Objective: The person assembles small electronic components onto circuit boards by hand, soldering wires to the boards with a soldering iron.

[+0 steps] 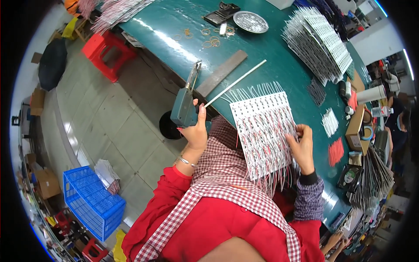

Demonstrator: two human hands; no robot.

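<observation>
My left hand (196,129) is closed around a dark green pistol-shaped tool (184,107) with a long narrow metal front end pointing away from me. A thin white stick (238,83) runs from beside my thumb out over the table; whether I grip it or it is part of the tool, I cannot tell. My right hand (303,146) pinches the right edge of a white panel (257,102) set with rows of small dark parts. Thin red and white wires trail across the panel, and pale wires stick out past its far edge. It lies tilted over the table's near edge and my lap.
On the green table (174,39) lie a flat grey bar (222,72), rubber bands (211,43) and a metal dish (250,22). Stacked panels (321,46) stand far right, near bundled red wires (336,152). A red stool (107,54) and blue crate (94,201) are left.
</observation>
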